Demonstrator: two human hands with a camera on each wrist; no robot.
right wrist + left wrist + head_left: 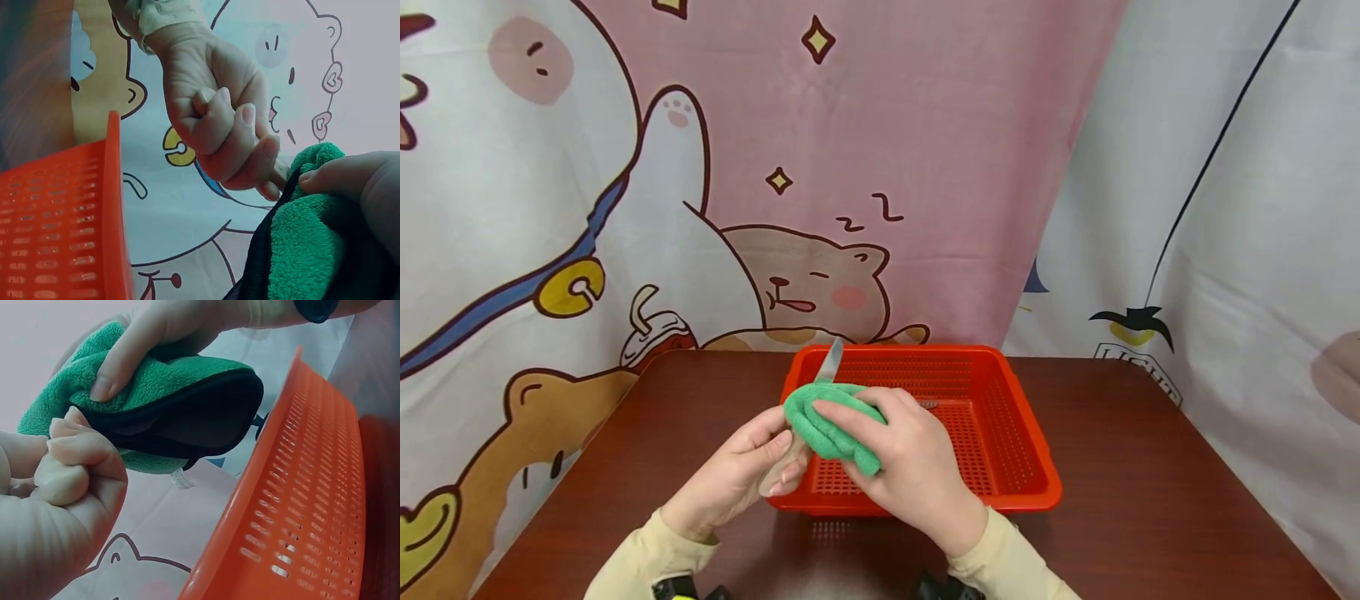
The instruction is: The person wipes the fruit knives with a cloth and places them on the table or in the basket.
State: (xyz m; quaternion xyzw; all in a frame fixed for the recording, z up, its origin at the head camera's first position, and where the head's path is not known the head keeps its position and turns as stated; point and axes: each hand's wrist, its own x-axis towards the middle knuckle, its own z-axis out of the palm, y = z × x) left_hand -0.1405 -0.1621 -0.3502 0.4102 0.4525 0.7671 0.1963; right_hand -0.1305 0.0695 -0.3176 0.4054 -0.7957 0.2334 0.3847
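My left hand (745, 467) grips a knife by its pale handle (780, 467). The knife's blade (830, 362) points up and away, and its tip shows past a folded green cloth (831, 425). With thumb and fingers, my right hand (913, 462) holds this cloth around the blade, close to the left fingers. In the left wrist view, the rounded handle end (62, 481) pokes out of the left fist, and the cloth shows a dark underside (200, 422). Most of the blade is hidden by the cloth. Both hands are over the near left part of a red basket.
The red perforated plastic basket (1033, 442) stands on a dark brown table (1150, 500). Inside it lies a small metallic piece (929, 404), mostly hidden behind the right hand. A cartoon-printed curtain (925, 167) hangs behind the table.
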